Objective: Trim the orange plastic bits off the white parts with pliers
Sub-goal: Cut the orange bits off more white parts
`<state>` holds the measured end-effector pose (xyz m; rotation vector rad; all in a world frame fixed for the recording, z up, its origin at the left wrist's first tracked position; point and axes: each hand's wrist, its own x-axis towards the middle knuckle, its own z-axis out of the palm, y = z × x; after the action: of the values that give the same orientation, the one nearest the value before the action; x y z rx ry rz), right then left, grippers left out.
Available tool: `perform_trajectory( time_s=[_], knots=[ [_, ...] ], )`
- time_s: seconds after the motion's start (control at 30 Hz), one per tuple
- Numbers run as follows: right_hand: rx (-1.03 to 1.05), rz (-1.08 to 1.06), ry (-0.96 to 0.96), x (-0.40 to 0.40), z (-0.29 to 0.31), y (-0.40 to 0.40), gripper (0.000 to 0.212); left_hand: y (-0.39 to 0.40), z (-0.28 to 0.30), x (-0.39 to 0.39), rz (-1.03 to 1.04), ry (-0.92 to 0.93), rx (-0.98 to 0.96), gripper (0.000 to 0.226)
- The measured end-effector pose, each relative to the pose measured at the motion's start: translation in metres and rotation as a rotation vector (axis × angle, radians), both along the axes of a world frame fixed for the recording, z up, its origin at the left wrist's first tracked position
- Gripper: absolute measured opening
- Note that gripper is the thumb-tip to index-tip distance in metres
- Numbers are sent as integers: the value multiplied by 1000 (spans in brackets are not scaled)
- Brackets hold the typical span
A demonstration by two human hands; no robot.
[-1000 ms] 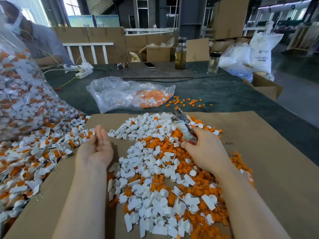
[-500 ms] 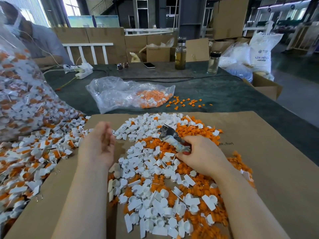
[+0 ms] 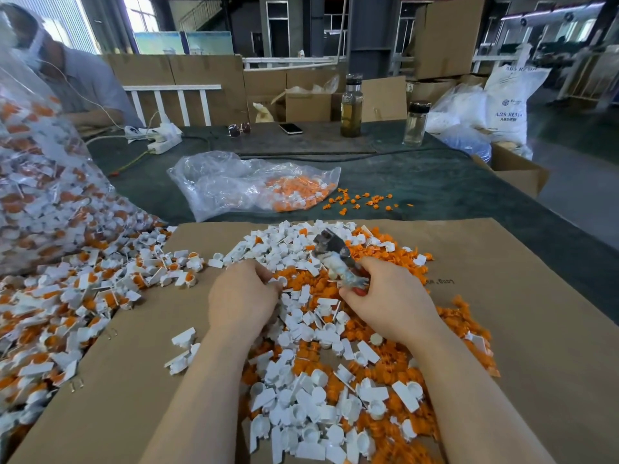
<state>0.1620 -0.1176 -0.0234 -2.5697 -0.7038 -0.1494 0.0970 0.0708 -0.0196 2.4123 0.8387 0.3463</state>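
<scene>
A heap of white parts (image 3: 301, 400) mixed with cut orange bits (image 3: 412, 373) lies on a brown cardboard sheet (image 3: 522, 323). My right hand (image 3: 392, 299) grips the taped handles of the pliers (image 3: 338, 262), whose grey jaws point up and away over the heap. My left hand (image 3: 243, 296) lies on the heap's left edge with curled fingers that pinch a white part (image 3: 282, 281) at their tips. The two hands are close together, a short gap between them.
Untrimmed white-and-orange parts (image 3: 67, 296) spill from a large clear bag (image 3: 40, 182) on the left. A smaller bag of orange bits (image 3: 294, 192) lies beyond the sheet. Two bottles (image 3: 351, 108), a phone (image 3: 290, 128) and a power strip (image 3: 160, 139) sit farther back. Another person (image 3: 80, 85) sits far left.
My left hand has moved right from the bare cardboard into the heap and curled its fingers. My right hand has drawn the pliers nearer and tipped them left.
</scene>
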Motion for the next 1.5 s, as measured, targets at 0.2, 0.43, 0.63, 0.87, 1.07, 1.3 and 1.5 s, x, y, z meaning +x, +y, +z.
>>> perform_trajectory(
  time_s=[0.2,0.43,0.63,0.87,1.07,1.3,1.5],
  knots=[
    [195,1,66,0,5,1,21,-2,0,2,-30,-173,-41,11],
    [491,37,183,-4,13,0,20,-28,13,2,-119,-516,-661,8],
    [626,50,256,-8,15,3,14,-45,18,2,-139,-614,-999,10],
    [701,56,207,-11,14,8,13,-50,16,2,-126,-622,-1072,10],
    [800,39,136,-11,13,11,12,-53,17,2,-148,-594,-1123,5],
    [777,-55,2,-12,10,13,8,-56,19,-1,-157,-616,-1095,11],
    [712,-85,-47,-13,10,16,12,-59,20,-1,-163,-625,-1019,7]
  ],
)
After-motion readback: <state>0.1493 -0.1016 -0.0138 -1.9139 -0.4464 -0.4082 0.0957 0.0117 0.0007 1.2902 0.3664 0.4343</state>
